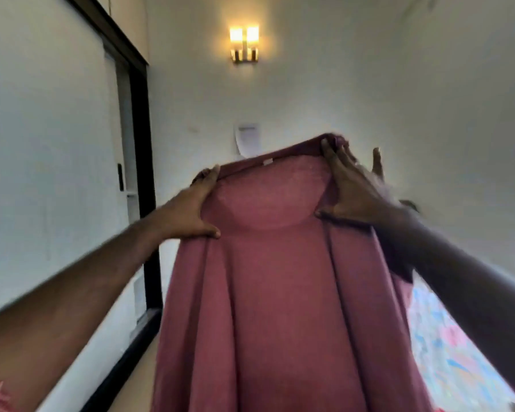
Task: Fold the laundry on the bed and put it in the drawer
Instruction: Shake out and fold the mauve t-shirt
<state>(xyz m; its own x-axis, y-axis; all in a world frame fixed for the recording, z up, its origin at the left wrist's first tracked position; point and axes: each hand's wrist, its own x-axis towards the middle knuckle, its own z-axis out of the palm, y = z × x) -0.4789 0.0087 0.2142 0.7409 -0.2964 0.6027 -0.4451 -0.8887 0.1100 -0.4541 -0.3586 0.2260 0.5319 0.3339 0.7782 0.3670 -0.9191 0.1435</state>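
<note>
Before a pale wall with a lit lamp [244, 44], a pink garment [268, 278] is held up by its top edge, pinched in the left hand [195, 208] and right hand [351, 185].

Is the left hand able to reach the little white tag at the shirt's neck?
Probably yes. The left hand already holds the pink shirt at its collar, and the white tag sits a little further along the same edge with nothing covering it. But that hand would have to loosen its grip first.

Nothing can be read: the paper sheet [247, 138] on the wall and the garment's neck tag [267, 162] are blurred.
</note>
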